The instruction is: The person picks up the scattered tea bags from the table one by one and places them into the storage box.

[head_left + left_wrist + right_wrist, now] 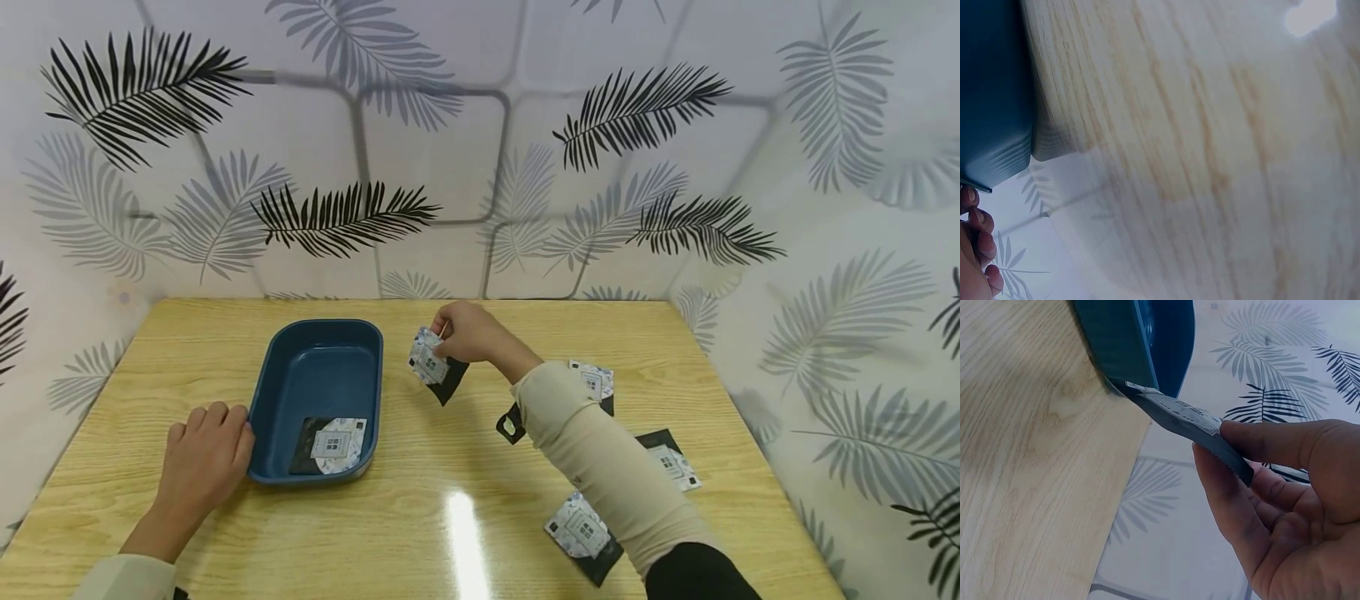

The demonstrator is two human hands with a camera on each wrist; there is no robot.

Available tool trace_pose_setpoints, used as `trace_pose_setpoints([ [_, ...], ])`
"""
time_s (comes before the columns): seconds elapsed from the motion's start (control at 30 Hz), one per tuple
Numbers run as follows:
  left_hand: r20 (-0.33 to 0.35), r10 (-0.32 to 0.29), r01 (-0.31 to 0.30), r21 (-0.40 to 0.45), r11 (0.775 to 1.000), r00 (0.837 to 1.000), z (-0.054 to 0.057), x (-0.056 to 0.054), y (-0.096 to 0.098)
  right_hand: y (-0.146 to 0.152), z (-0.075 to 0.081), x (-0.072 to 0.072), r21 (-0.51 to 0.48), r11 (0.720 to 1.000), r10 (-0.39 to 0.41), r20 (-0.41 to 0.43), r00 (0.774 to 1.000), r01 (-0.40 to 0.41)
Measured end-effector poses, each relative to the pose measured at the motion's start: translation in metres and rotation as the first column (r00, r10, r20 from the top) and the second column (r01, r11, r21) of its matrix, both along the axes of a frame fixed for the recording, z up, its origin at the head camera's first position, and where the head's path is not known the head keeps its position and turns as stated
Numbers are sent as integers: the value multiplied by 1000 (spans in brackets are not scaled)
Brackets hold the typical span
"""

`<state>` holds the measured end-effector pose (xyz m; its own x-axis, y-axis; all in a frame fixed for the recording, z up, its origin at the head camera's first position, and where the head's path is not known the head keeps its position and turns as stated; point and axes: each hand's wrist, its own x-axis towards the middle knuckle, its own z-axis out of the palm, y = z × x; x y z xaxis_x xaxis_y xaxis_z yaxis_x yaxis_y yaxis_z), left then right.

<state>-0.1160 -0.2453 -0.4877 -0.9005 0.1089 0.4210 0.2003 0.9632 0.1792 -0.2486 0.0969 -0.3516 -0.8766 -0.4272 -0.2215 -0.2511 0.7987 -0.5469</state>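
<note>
Right hand [472,331] pinches a flat sachet [428,360]; left hand [204,457] loosely touches the rounded tub [318,379].

Pinching a thin packet [426,358] by its edge in the right hand [472,332]: part black, part pale floral, with a printed label, tilted in the air near a tray [307,375]. Dark blue, round-cornered, upright on the tabletop [360,542], holding a second packet [339,444], likewise black and floral, label up, at its near end.

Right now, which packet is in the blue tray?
The packet lying at the near end of the blue tray; another is pinched in the right hand, and the others lie on the table.
</note>
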Motion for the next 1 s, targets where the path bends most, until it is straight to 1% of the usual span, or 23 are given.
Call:
trace_pose_setpoints([
  [0.17, 18, -2, 2, 4, 1000, 1000, -1, 0, -1, -9, -1, -2, 0, 999, 34, -13, 999, -34],
  [0.4, 18, -5, 5, 6, 1000, 1000, -2, 0, -1, -23, 0, 0, -31, 999, 36, -19, 999, -36],
  [0.57, 11, -6, 6, 5, 1000, 1000, -2, 1, -1, -35, 0, 2, -26, 998, 52, -42, 998, -53],
  [0.87, 19, -2, 2, -2, 1000, 1000, -2, 1, -1, -56, 0, 4, 8, 992, 127, -79, 989, -127],
  [1.0, 23, 0, 0, 1, 1000, 1000, -2, 1, 0, -63, 0, 4, 15, 990, 142, -86, 986, -141],
])
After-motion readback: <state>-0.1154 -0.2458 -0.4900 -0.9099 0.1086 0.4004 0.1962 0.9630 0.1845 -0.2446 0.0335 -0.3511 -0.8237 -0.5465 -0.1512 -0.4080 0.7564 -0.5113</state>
